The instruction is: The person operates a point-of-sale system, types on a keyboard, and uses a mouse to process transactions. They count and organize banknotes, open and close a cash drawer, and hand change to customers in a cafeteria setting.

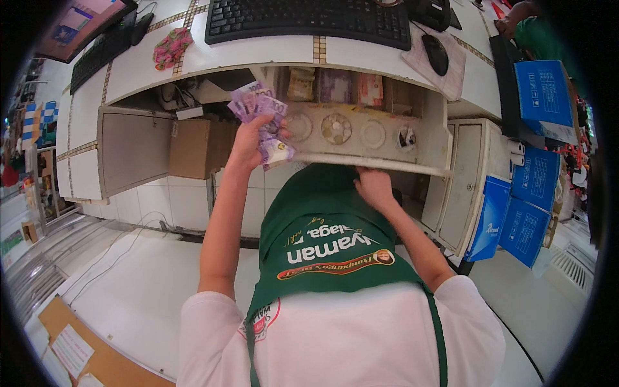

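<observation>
My left hand (256, 140) grips a fan of purple banknotes (261, 103) at the left side of an open cash drawer (431, 155). My right hand (375, 188) is at the drawer's front edge, fingers curled against it, just in front of my green apron (309, 213). Inside the drawer, stacks of yellow banknotes (301, 84), purple banknotes (334, 87) and reddish banknotes (370, 90) lie in back compartments. Round cups sit in front, one with coins (336, 129), another with small dark items (406, 138).
A black keyboard (308, 22), mouse (436, 55) and pink floral cloth (172, 47) are on the white tiled counter (142, 77). An open cabinet door (134, 151) and cardboard box (190, 148) are left. Blue boxes (535, 180) stand right. Another person's hand (506, 26) shows top right.
</observation>
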A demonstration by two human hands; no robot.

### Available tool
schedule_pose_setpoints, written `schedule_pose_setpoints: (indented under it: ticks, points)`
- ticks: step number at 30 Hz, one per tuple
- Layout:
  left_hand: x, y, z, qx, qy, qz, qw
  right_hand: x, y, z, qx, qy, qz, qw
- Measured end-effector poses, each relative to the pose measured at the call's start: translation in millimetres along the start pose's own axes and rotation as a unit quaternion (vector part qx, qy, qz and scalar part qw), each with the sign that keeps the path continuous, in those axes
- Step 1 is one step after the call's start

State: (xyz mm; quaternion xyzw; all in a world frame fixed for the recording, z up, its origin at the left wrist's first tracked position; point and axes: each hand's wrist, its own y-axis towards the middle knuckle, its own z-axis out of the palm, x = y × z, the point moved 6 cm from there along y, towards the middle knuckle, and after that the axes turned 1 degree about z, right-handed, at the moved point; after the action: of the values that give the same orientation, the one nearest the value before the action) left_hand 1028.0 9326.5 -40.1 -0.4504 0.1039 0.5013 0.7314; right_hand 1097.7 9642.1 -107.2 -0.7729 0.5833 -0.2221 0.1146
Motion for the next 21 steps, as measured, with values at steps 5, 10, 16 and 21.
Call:
schedule_pose_setpoints:
  ticks: [5,10,16,21]
  points:
    - [15.4,18.9,21.5,0.07,0.053,0.024,0.996,14.4,-28.1,3.5,0.083,0.058,-0.034,0.994]
    - [39.8,32.7,44.8,-0.012,0.124,0.068,0.99,31.6,-8.9,-36.7,0.296,0.225,-0.073,0.925]
    - [55.6,32.5,77.3,0.02,0.221,0.115,0.968,38.1,85.3,-107.7,-0.138,0.607,0.013,0.783]
    - [66.8,32.3,80.3,-0.007,0.238,0.03,0.971,-6.3,101.0,-124.3,-0.267,0.775,0.071,0.568]
